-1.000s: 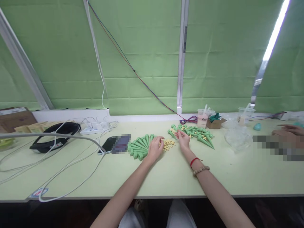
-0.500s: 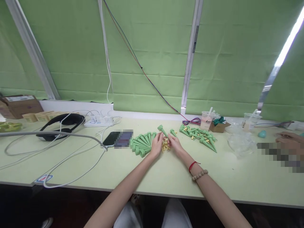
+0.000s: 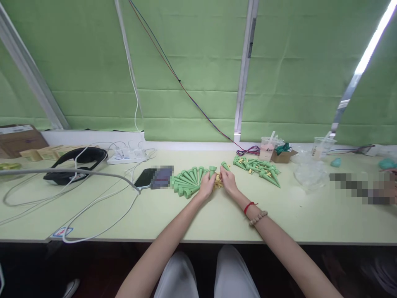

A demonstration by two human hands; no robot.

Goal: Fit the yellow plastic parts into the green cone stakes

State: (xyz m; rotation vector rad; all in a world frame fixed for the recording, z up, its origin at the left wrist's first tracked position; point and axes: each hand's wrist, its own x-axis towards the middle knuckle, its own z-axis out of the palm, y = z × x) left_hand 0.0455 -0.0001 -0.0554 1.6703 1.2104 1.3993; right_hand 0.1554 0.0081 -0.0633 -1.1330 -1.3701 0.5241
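Note:
My left hand (image 3: 206, 186) is closed around a green plastic plant-watering spike (image 3: 212, 169), its wide capped end pointing up. Close by on the right, my right hand (image 3: 228, 182) has its fingers curled around another green spike (image 3: 225, 166), whose end shows above them; the fingertips are partly hidden. Between and behind the hands lies a heap of small yellow plastic pieces (image 3: 218, 182). Left of my left hand, several green spikes (image 3: 186, 180) are laid out in a fan. To the right sits a loose pile of green spikes (image 3: 259, 169) with yellow pieces among them.
A phone (image 3: 145, 178), headphones (image 3: 76, 163), white cables and a power strip (image 3: 127, 156) occupy the left side. On the right are a drink cup (image 3: 266, 149), a small cardboard box (image 3: 283, 156), a clear plastic bag (image 3: 310, 176) and another person's hand (image 3: 386, 184).
The spike in my left hand has turned from slanting toward my right hand to nearly upright. My hands have moved slightly apart. The view has shifted a little.

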